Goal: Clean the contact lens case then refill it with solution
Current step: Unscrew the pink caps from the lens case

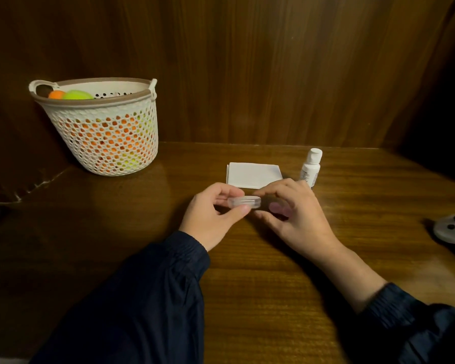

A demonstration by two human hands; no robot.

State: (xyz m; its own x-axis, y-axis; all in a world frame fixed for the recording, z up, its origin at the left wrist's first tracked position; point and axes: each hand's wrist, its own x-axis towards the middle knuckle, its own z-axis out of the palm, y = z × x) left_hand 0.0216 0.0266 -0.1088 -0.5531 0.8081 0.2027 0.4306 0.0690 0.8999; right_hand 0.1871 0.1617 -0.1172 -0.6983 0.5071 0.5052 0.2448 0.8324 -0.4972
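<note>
Brown wooden tabletop [247,271] is under both hands. Left hand [213,216] pinches a clear lens case [244,201]. Right hand [292,211] curls around maybe a purple cap [279,208].

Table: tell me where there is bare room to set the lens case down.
Bare wood lies between the basket and the left hand, and between the bottle and the controller. It is crowded at centre: both hands hold the lens case, right hand close before the white tissue and bottle.
</note>
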